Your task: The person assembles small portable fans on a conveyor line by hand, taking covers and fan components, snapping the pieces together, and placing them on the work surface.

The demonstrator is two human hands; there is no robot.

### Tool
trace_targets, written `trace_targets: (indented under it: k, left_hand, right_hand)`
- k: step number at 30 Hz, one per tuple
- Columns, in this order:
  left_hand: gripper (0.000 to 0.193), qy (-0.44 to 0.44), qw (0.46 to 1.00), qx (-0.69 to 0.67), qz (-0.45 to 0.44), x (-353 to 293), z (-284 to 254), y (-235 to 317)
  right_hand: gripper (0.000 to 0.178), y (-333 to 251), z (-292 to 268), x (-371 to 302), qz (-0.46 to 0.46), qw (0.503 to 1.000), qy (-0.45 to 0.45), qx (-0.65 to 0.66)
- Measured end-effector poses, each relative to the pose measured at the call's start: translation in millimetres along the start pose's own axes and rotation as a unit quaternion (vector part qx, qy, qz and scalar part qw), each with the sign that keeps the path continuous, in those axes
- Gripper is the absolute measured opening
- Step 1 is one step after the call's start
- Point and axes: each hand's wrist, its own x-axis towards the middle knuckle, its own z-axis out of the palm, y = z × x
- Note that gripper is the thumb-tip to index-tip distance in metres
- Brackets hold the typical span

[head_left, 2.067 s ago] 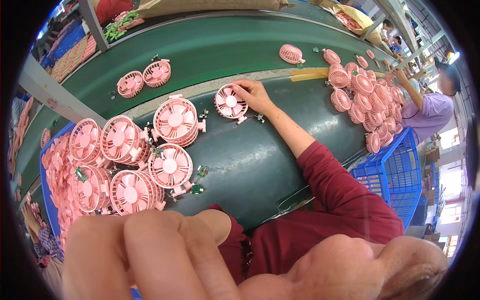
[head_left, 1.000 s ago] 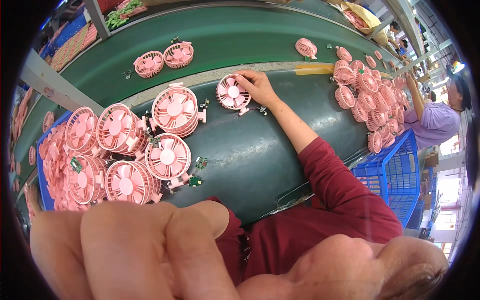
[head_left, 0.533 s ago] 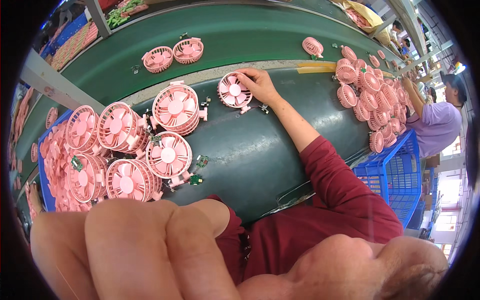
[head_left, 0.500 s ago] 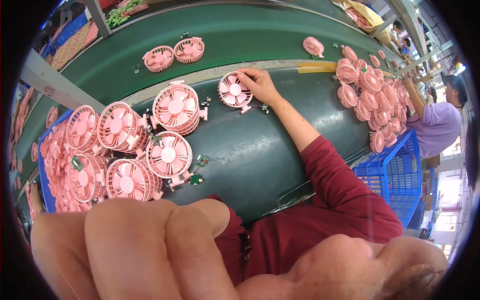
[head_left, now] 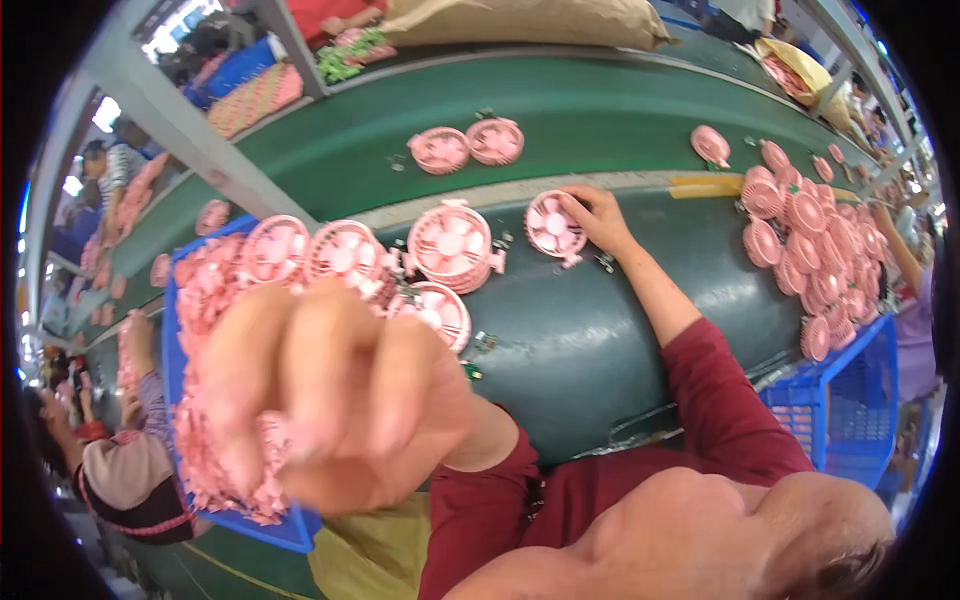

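Note:
My right hand [head_left: 603,222] grips the right rim of a pink round fan housing [head_left: 553,224] with fan blades inside, on the dark green rounded work surface [head_left: 570,350]. A small circuit board [head_left: 604,263] on wires lies beside this housing. My left hand [head_left: 350,400] is raised close to the camera and blurred, its fingers bent but apart, with nothing visible in them. It hides part of the stacked pink fan housings [head_left: 450,240] and of a blue crate [head_left: 285,532] heaped with loose pink pieces [head_left: 215,290]. Green circuit boards [head_left: 485,343] hang by the stacks.
Beyond a pale ledge runs a green conveyor belt [head_left: 600,110] carrying scattered fan housings [head_left: 440,150]. At right, many housings [head_left: 810,240] are piled above a blue basket [head_left: 850,400]. A grey metal post [head_left: 200,130] rises at left. Other people [head_left: 125,485] work on both sides.
The view has swung left and now takes in more of the crate. My left hand has lifted and its fingers have spread from a closed shape. My right hand keeps hold of the fan housing.

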Motion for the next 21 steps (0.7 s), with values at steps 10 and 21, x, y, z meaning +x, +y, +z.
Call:
trace_targets:
  k: [10, 21]
  left_hand:
    - [0.012, -0.033, 0.838, 0.394, -0.377, -76, -46, -119]
    - [0.01, -0.199, 0.68, 0.588, -0.39, -202, -98, -120]
  right_hand:
    - [0.017, 16, -3, 8, 0.1, 0.975, 0.09, 0.177]
    - [0.024, 34, -15, 125, -0.024, 0.977, 0.206, 0.047]
